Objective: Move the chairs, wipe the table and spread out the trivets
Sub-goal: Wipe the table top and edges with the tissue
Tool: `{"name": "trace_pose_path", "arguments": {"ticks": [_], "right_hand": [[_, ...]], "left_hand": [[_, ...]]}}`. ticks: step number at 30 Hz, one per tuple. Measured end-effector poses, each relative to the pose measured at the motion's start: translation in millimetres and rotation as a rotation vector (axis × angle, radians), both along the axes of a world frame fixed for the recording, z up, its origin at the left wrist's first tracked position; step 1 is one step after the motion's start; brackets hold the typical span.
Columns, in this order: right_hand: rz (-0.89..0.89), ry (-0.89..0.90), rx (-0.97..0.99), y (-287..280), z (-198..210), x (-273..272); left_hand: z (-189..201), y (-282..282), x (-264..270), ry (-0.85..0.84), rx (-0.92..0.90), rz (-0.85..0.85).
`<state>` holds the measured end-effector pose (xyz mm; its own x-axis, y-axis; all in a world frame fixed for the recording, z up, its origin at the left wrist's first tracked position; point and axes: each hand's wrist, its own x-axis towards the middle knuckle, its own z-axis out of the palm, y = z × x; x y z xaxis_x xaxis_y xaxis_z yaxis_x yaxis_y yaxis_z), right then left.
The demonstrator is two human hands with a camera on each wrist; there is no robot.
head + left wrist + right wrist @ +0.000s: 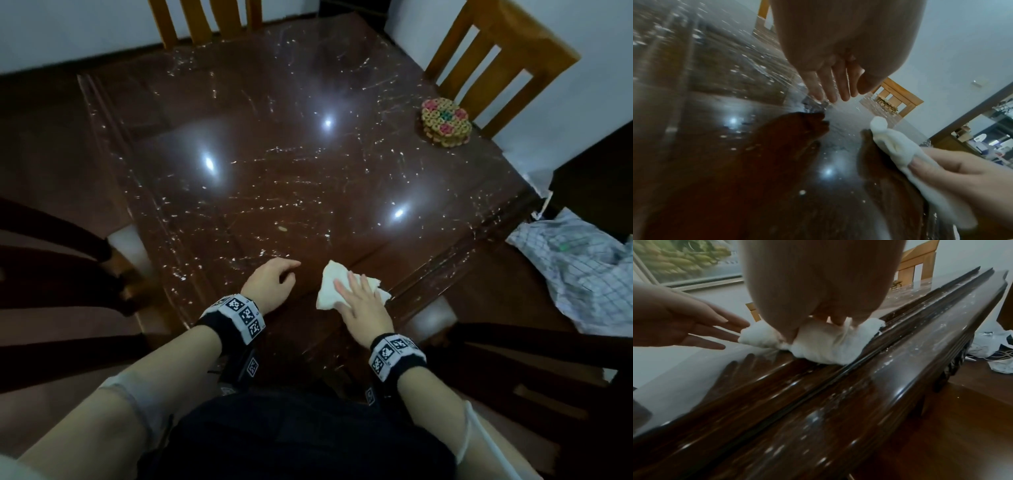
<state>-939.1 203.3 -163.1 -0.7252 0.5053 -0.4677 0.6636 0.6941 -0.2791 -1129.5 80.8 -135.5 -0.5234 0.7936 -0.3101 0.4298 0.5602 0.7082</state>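
White cloth lies near the counter's front edge under the right hand, fingers flat and spread on it. The left hand rests beside it, fingers loosely curled, holding nothing. Stacked trivets sit at the far right corner beside a chair.

From the left wrist, the left fingers hang slack above the glossy top, which shows pale specks.

From the right wrist, the right fingers press the bunched cloth against the grooved rim. Wiping well likely means even pressure, overlapping strokes, working flecks out of that groove, and lifting the trivets before reaching their corner.
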Motion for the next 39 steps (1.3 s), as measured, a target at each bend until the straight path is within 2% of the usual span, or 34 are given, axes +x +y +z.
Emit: {"name": "trace_pose_path", "arguments": {"ticks": [6, 10, 15, 19, 26, 33, 36, 39], "right_hand": [[-0.186, 0.034, 0.040, 111.7, -4.7, 10.7], [-0.259, -0.073, 0.121, 193.4, -24.2, 32.9], [-0.367, 0.016, 0.064, 219.8, -24.7, 39.1], [-0.424, 0.094, 0.001, 189.7, -14.6, 35.2], [-0.281, 0.185, -0.073, 93.1, -7.0, 30.3], [-0.197, 0.290, -0.198, -32.0, -2.7, 17.9], [-0.132, 0.323, -0.338, -84.4, -0.6, 15.5], [-0.217, 0.390, -0.566, -109.8, 12.3, 18.9]], "left_hand": [[-5.3, 51.3, 23.7, 0.021, -0.002, -0.070], [-8.8, 66.4, 35.5, 0.015, 0.001, -0.081], [-8.5, 66.7, 39.1, -0.005, -0.005, -0.057], [-6.6, 59.1, 37.5, -0.040, 0.019, 0.028], [-10.6, 33.5, 29.8, -0.059, 0.021, 0.061], [-8.9, -23.4, 35.7, -0.067, 0.079, 0.034], [-10.3, -54.1, 34.7, -0.065, 0.099, 0.021], [-10.7, -76.4, 30.7, -0.087, 0.102, 0.058]]}}
